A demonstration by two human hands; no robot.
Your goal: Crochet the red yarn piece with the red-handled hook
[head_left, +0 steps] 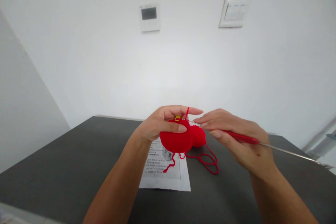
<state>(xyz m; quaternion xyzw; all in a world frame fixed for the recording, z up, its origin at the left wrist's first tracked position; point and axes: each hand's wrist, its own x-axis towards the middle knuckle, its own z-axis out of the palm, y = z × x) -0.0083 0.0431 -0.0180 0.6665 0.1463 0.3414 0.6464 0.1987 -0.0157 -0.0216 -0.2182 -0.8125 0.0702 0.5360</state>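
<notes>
The left hand (159,122) grips the red crocheted piece (174,141) between thumb and fingers, above the printed sheet (165,183) on the dark table (78,161). Red yarn passes over the extended index finger. The right hand (243,129) grasps the crochet hook (244,138) by its red handle; the metal shaft reaches the piece's far right edge. A yellow stitch marker (177,118) sits at the far edge. The red yarn ball (198,136) is positioned just right of the piece.
</notes>
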